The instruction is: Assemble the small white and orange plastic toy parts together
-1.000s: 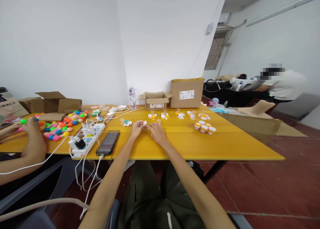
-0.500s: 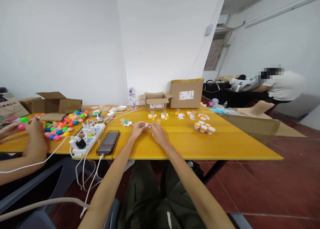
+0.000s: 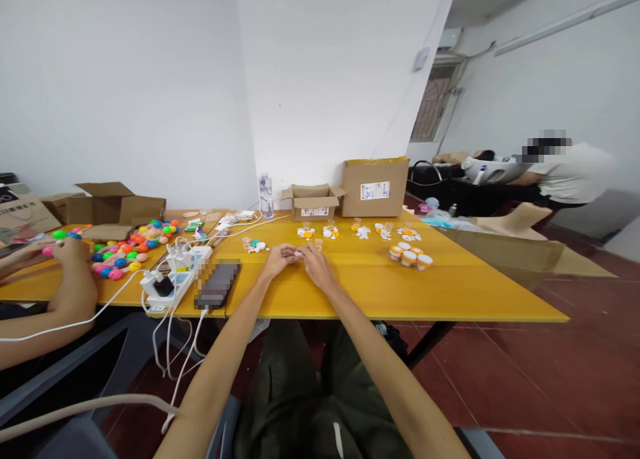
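Left hand (image 3: pixel 278 259), right hand (image 3: pixel 314 264) pinch small white piece (image 3: pixel 298 253) between them.

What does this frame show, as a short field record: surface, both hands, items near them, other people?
surface: yellow table
left hand: fingertips on a small white piece, meeting the right hand
right hand: pinching the same piece; grip detail too small to tell
nearby: orange-lidded cups, row of small white and orange toys, two cardboard boxes, dark phone, power strip
others: co-worker's hand at coloured balls; a person in white at far right
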